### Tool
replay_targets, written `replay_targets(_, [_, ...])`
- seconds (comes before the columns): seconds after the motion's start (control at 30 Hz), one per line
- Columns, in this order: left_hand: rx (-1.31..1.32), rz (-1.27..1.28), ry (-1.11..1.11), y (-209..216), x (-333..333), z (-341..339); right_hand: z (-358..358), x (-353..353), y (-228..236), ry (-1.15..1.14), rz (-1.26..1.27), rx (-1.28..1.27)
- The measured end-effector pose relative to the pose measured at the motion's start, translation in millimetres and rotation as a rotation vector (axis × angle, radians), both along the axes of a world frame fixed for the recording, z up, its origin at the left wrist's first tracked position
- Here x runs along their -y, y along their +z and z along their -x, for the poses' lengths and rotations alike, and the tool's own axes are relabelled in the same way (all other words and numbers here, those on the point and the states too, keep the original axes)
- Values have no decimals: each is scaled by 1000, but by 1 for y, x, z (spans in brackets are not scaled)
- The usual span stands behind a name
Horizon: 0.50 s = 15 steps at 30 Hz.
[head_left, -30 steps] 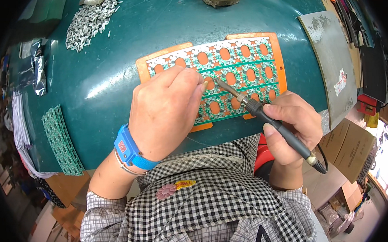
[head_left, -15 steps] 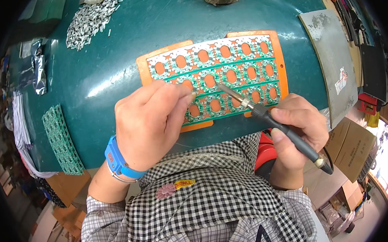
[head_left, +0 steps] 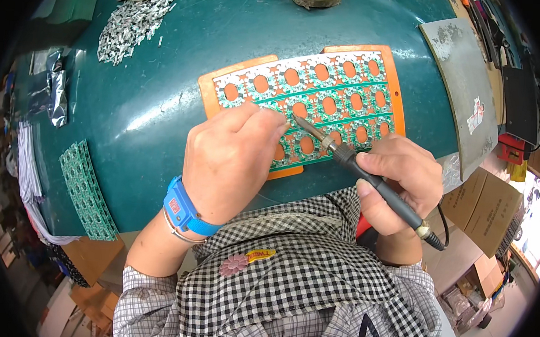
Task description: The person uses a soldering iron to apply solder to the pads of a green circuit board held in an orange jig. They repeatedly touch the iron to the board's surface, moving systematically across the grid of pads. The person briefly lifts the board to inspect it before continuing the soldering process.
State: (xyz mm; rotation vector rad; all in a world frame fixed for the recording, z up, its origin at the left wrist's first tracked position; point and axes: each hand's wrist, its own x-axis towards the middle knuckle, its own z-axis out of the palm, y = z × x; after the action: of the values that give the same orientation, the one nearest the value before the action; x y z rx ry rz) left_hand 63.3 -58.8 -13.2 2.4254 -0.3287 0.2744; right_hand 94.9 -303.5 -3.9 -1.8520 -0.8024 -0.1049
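Green-topped workbench [head_left: 141,180] with a circuit-board panel under two bare hands.

Near the bench's front edge, a rectangular green-and-white panel of circuit boards with oval openings [head_left: 314,89] lies in a flat orange tray [head_left: 397,111]. The right hand [head_left: 407,179] is closed around a dark grey pen-shaped soldering iron [head_left: 386,193], its metal tip pointing at the panel's middle row; contact cannot be judged. The left hand [head_left: 231,157], wearing a blue wrist strap [head_left: 185,210], is over the panel's left part, thumb and forefinger together; whether anything small is pinched between them cannot be told. Well apart, at far left, lie a heap of small pale pieces [head_left: 134,27] and a second green perforated panel [head_left: 89,189].
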Motion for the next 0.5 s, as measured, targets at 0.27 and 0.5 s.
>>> replay_targets(0.27, [-125,159,59,18,-13,20,-3,12,-1,-119,-167,-50])
replay_targets(0.5, [-100,398,189,39,-35,15,-75,-20,22,-387,-155,209])
